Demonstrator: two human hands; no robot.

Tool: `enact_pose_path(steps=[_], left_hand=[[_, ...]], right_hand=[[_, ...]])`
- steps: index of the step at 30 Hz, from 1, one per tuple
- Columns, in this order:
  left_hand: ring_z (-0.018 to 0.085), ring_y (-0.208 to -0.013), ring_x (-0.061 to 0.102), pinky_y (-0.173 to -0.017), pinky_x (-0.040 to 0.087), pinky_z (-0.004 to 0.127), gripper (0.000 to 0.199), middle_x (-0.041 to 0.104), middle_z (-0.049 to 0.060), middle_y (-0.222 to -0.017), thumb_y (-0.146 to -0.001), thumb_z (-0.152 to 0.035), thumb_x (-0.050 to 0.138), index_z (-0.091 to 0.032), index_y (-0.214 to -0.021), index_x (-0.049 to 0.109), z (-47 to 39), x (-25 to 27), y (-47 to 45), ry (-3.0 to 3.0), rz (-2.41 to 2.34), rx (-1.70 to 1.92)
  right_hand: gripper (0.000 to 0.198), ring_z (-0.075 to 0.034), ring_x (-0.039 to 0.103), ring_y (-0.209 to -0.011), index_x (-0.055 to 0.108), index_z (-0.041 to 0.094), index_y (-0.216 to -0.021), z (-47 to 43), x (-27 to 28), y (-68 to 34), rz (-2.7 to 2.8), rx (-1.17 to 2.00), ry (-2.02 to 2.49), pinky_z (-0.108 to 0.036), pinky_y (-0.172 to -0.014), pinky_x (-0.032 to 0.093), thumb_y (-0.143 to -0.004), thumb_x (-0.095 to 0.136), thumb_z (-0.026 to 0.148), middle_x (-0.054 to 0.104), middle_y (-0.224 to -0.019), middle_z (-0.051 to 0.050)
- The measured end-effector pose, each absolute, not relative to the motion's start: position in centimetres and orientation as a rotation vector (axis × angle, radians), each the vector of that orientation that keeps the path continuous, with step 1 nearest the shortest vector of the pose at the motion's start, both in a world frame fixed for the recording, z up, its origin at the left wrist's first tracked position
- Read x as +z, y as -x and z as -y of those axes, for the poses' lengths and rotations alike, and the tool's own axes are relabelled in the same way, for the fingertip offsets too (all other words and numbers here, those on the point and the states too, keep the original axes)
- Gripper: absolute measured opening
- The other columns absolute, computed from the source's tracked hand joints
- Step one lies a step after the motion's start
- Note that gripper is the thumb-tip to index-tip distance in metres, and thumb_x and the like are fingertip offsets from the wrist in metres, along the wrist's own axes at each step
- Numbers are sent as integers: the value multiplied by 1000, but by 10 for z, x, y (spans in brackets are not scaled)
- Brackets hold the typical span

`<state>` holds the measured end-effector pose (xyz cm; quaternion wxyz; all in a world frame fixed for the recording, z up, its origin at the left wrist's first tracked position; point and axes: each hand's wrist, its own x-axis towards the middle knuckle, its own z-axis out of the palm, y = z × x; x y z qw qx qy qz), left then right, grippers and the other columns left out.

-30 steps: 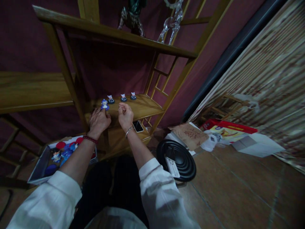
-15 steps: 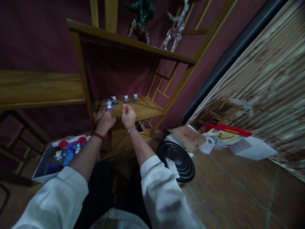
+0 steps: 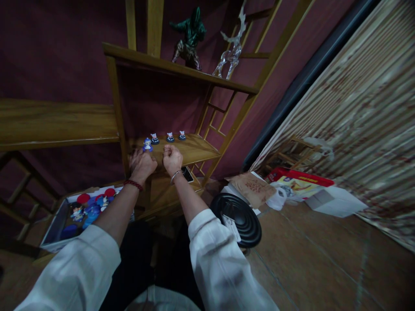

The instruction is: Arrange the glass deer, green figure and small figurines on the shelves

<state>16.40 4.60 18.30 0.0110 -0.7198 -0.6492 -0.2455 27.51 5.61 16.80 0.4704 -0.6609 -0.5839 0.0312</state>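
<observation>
A small figurine with a purple-blue hat and base (image 3: 147, 144) stands upright on the wooden shelf (image 3: 197, 148). My left hand (image 3: 142, 164) rests at the shelf's front left, its fingers apart and reaching up to the figurine's base; whether they touch it is unclear. To the right, my right hand (image 3: 172, 159) is closed over the front of the shelf, and whatever its fingertips pinch is hidden. Behind my hands, three small white-and-dark figurines stand in a row: a left one (image 3: 154, 138), a middle one (image 3: 170, 137) and a right one (image 3: 182, 135).
A box (image 3: 55, 231) of figurines and red and blue pieces sits low at left. Overhead, the upper shelf (image 3: 181, 68) bears a green statue (image 3: 191, 36) and a clear deer (image 3: 231, 56). A round black stool (image 3: 248, 220), paper bag (image 3: 253, 188) and white box (image 3: 337, 201) are at right.
The view has tilted up slightly, showing more of the statue and deer. My right hand has shifted slightly left, towards my left hand. The figurines stand where they were.
</observation>
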Motion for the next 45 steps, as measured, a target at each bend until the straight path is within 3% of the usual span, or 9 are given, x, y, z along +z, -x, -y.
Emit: enact_pose_path(steps=[45], left_hand=[[30, -110, 47, -89, 38, 42, 37, 57, 16, -112, -75, -28, 41, -12, -104, 58, -44, 186, -165, 2250, 1988, -731]], right_hand=[[24, -15, 57, -87, 59, 20, -95, -54, 170, -274, 1501, -3, 1692, -24, -81, 41, -80, 41, 15, 63, -94, -2]])
